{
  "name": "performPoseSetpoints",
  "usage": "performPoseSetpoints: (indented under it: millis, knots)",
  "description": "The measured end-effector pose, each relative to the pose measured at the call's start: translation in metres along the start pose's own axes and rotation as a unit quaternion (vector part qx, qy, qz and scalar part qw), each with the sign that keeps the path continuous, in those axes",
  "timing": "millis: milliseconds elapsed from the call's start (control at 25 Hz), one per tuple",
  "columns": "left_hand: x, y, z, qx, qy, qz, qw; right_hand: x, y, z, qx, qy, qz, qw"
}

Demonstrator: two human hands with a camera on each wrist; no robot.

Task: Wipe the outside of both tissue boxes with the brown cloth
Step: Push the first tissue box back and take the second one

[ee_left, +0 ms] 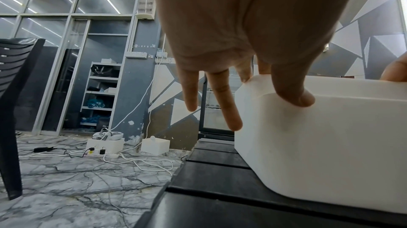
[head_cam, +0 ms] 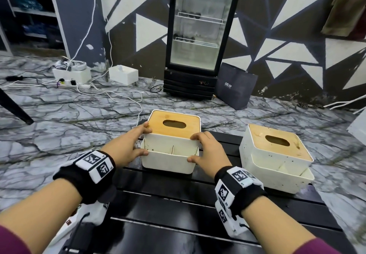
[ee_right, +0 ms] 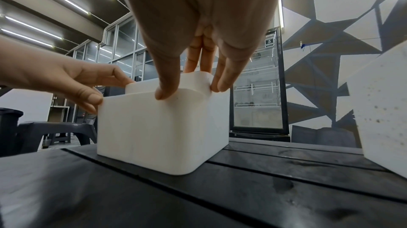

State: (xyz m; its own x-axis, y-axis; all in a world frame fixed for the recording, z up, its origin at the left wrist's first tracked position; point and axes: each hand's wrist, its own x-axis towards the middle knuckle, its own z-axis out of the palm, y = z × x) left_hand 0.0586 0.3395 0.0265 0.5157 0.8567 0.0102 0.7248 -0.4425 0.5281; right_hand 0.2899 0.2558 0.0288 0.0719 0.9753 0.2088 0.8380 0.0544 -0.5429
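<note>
Two white tissue boxes with bamboo lids stand on a black slatted table (head_cam: 178, 204). The left box (head_cam: 168, 161) (ee_left: 319, 144) (ee_right: 158, 130) has an open front compartment. My left hand (head_cam: 146, 140) (ee_left: 274, 89) grips its left end, thumb on the front rim and fingers at the lid corner. Gripping the right end the same way is my right hand (head_cam: 191, 148) (ee_right: 192, 90). The speckled right box (head_cam: 277, 174) (ee_right: 385, 110) stands untouched. A brownish cloth (head_cam: 340, 11) hangs on the far wall at the right; neither hand holds a cloth.
A glass-door fridge (head_cam: 198, 35) and a dark bag (head_cam: 235, 85) stand against the patterned wall beyond the table. White boxes (head_cam: 123, 74), a power strip (head_cam: 73, 84) and loose cables lie on the marble floor at the left. A dark chair (ee_left: 13, 92) is left of the table.
</note>
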Motion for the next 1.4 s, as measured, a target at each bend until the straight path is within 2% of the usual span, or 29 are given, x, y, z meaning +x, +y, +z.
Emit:
performPoseSetpoints:
  millis: [520, 680, 760, 880, 1080, 1240, 1400]
  knots:
    - [-0.003, 0.004, -0.001, 0.020, -0.015, -0.015, 1.000, -0.007, -0.002, 0.005, 0.013, 0.011, -0.001, 1.000]
    - [-0.010, 0.021, -0.002, 0.147, -0.020, -0.050, 0.988, -0.016, -0.001, -0.001, 0.004, -0.037, 0.003, 0.999]
    - [-0.016, 0.038, 0.000, 0.178, 0.001, -0.046, 0.983, -0.025, 0.007, -0.009, -0.001, -0.048, 0.001, 0.999]
    - [-0.021, 0.077, 0.011, 0.164, 0.014, 0.002, 0.986, -0.044, 0.031, -0.036, -0.020, -0.021, 0.024, 0.999]
    - [-0.013, 0.157, 0.056, 0.114, -0.006, 0.084, 0.990, -0.086, 0.091, -0.098, -0.078, 0.028, 0.099, 0.992]
    - [-0.001, 0.210, 0.100, 0.118, -0.045, 0.112, 0.986, -0.110, 0.137, -0.136, -0.117, 0.037, 0.153, 0.981]
    - [0.016, 0.235, 0.132, 0.147, -0.058, 0.116, 0.981, -0.118, 0.163, -0.154, -0.149, 0.025, 0.159, 0.976]
